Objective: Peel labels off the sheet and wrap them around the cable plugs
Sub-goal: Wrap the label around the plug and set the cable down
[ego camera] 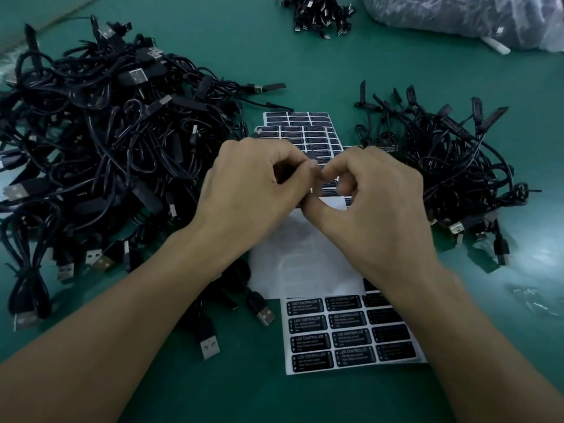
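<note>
Green worktop (pixel 305 71) shows free along the near edge, hemmed by a big cable heap (pixel 100 141) left and a smaller heap (pixel 442 166) right. Above the label sheets (pixel 345 337), left hand (pixel 253 190) and right hand (pixel 375 203) pinch one black plug (pixel 313 155) in curled fingers.

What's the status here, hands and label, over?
Left hand and right hand both pinch one small black piece, plug or label unclear. Label sheet near the wrists, labels remaining. Cable piles either side, nothing blocking.
</note>
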